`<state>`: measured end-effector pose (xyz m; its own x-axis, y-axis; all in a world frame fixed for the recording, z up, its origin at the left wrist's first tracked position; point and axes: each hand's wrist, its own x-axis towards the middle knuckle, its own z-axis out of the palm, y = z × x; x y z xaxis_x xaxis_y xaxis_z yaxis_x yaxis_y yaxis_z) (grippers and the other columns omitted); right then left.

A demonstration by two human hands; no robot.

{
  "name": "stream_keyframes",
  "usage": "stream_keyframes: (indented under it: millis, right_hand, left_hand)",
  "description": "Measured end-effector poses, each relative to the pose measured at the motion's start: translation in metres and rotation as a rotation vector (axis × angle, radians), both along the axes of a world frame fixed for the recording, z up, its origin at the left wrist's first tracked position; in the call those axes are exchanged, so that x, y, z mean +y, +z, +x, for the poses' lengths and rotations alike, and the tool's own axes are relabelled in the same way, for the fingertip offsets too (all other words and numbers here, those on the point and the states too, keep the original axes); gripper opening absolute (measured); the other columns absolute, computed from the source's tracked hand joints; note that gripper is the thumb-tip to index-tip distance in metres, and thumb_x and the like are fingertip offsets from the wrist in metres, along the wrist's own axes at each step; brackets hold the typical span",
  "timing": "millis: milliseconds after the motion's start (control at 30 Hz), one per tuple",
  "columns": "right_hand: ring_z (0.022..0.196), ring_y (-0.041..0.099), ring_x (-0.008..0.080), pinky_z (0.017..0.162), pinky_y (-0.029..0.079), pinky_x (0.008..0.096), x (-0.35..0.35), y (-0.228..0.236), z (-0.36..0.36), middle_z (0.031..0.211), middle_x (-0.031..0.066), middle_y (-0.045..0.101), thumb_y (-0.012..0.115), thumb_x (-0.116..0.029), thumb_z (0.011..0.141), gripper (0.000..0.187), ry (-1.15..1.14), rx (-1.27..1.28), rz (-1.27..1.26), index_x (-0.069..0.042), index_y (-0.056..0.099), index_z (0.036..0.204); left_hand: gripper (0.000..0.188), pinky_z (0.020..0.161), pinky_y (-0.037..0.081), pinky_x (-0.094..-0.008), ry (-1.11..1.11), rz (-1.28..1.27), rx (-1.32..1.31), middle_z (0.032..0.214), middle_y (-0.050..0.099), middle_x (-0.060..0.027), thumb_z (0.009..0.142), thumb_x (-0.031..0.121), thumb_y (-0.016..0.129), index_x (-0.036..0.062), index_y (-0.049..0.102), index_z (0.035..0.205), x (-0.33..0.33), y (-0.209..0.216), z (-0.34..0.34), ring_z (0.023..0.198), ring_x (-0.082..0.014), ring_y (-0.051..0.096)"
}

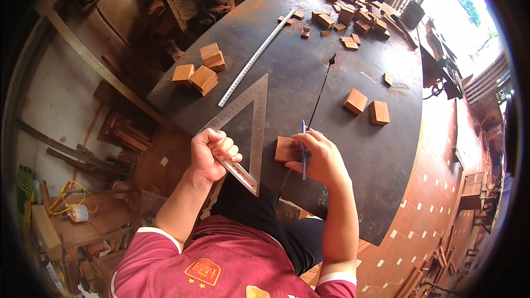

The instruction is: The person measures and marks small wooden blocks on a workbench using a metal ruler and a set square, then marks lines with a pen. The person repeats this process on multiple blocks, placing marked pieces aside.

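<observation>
My left hand [214, 153] is closed round one corner of a clear triangular set square [258, 127], which it holds tilted over the near edge of the dark table. In my right hand [323, 160] is a blue pen [303, 157], pointing roughly away from me and held by the fingers. Right beside the pen lies a reddish-brown wooden block [286, 150], and the right fingers reach its right side. Whether they press on the block is hard to see. Further right sit two more blocks, one [355, 101] slightly behind the other [380, 112].
The dark table [287, 60] has a long slit with a saw blade [332, 59]. A white ruler strip [256, 58] lies left of it. Several blocks [203, 79] are grouped at the left edge, and many offcuts [326, 19] cover the far end. Cluttered shelves stand left.
</observation>
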<state>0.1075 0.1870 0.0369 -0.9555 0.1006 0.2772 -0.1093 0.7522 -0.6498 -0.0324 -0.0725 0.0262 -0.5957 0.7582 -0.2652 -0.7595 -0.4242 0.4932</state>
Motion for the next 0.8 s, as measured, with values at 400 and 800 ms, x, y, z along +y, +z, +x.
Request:
stream_keyframes:
  millis: [400, 800]
  right_hand:
    - [0.088, 0.066, 0.0321, 0.08, 0.055, 0.0404, 0.0, -0.004, -0.002, 0.097, 0.0108, 0.067, 0.095, -0.025, 0.065, 0.06, 0.021, 0.084, -0.003, -0.006, 0.067, 0.114]
    - [0.088, 0.064, 0.0107, 0.076, 0.051, 0.0268, 0.006, -0.004, 0.006, 0.095, 0.0043, 0.067, 0.088, -0.02, 0.083, 0.041, 0.269, -0.046, -0.925, 0.001, 0.068, 0.113]
  left_hand:
    - [0.033, 0.067, 0.041, -0.0363, -0.107, 0.302, 0.065, 0.052, 0.03, 0.0014, 0.082, 0.024, 0.05, 0.0171, 0.032, 0.055, -0.008, 0.006, 0.001, 0.05, -0.0139, 0.032]
    - [0.035, 0.058, 0.037, -0.0336, -0.251, 0.378, 0.08, 0.048, 0.026, 0.0033, 0.081, 0.025, 0.048, 0.0178, 0.027, 0.055, 0.007, 0.011, 0.019, 0.046, -0.0121, 0.025]
